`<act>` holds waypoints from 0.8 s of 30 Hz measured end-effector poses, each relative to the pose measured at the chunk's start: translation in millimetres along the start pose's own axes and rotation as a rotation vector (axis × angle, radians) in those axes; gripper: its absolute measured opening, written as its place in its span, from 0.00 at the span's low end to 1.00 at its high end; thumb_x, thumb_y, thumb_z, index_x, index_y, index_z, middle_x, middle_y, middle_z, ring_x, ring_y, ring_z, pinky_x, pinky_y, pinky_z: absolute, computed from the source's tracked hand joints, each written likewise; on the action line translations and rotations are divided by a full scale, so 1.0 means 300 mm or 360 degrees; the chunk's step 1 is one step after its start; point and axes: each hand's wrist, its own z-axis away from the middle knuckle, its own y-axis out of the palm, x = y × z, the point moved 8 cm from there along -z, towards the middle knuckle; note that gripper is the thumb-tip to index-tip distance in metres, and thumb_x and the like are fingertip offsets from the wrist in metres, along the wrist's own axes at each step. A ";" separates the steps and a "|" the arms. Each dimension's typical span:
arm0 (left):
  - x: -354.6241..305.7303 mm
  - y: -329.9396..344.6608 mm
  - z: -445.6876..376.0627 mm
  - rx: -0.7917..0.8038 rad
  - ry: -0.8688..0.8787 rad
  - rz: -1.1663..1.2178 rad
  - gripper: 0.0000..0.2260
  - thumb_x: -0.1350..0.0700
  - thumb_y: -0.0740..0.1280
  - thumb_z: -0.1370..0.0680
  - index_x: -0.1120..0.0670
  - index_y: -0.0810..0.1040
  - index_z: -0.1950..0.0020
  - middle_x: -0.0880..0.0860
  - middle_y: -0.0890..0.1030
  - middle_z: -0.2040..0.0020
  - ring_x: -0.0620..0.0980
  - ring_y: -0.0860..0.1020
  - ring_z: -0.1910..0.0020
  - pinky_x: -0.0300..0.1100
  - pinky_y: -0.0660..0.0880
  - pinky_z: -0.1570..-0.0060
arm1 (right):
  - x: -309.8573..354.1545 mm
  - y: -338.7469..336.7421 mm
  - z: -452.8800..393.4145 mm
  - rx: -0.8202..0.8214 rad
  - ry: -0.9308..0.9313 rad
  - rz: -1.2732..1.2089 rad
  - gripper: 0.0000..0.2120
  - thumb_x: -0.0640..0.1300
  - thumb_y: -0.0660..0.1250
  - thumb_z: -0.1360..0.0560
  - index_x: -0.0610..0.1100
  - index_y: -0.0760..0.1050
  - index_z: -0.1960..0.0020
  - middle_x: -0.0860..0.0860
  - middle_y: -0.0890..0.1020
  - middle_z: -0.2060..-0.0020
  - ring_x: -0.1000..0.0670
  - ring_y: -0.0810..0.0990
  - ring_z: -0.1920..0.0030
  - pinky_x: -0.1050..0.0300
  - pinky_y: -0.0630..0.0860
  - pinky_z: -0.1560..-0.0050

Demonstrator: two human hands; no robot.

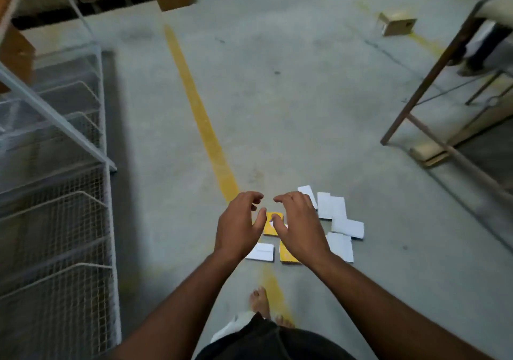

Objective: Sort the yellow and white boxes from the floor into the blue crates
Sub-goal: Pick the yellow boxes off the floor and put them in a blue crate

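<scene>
Both hands — left hand (238, 227) and right hand (298, 226), fingers spread and empty — are held above yellow boxes (271, 225) and white boxes (337, 215) scattered on the concrete floor (277, 109) beside a painted yellow line (200, 115).

A grey concrete floor (291, 104) is crossed by a worn yellow painted line (200, 115); near its lower stretch two yellow boxes (271, 225) and several white boxes (340, 215) are scattered flat, some overlapping; a small brown carton (397, 23) is seen well apart at the far right; a wire-mesh rack (55, 193) is stood on the left; bare feet (261, 301) are planted on the line.
</scene>
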 end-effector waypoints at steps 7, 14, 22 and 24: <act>-0.094 0.218 -0.185 0.0236 0.0138 0.0094 0.12 0.53 0.68 0.21 0.48 0.76 0.38 0.41 0.79 0.45 0.39 0.77 0.49 0.37 0.71 0.53 | -0.239 -0.100 -0.065 -0.0146 0.0307 0.0087 0.15 0.45 0.66 0.24 0.46 0.75 0.38 0.50 0.76 0.43 0.47 0.72 0.39 0.47 0.73 0.40; -0.186 0.428 -0.305 0.0427 0.0237 0.0109 0.14 0.53 0.67 0.21 0.50 0.76 0.36 0.44 0.80 0.44 0.42 0.78 0.49 0.40 0.73 0.52 | -0.414 -0.156 -0.081 -0.0198 0.0501 0.0092 0.16 0.43 0.65 0.27 0.45 0.76 0.40 0.47 0.76 0.45 0.44 0.74 0.43 0.46 0.74 0.43; -0.194 0.684 -0.357 0.0548 0.0046 0.0011 0.13 0.53 0.67 0.21 0.49 0.76 0.37 0.44 0.80 0.43 0.43 0.79 0.48 0.38 0.70 0.54 | -0.720 -0.122 -0.123 -0.0080 0.0633 0.0014 0.16 0.44 0.66 0.26 0.45 0.76 0.39 0.47 0.76 0.45 0.45 0.73 0.41 0.46 0.75 0.42; -0.178 0.765 -0.369 0.0522 -0.0063 0.0012 0.12 0.53 0.67 0.21 0.50 0.76 0.37 0.44 0.80 0.43 0.43 0.79 0.49 0.39 0.71 0.54 | -0.818 -0.087 -0.147 -0.0002 0.0637 -0.0029 0.16 0.45 0.65 0.27 0.45 0.76 0.39 0.47 0.76 0.45 0.44 0.73 0.42 0.46 0.74 0.42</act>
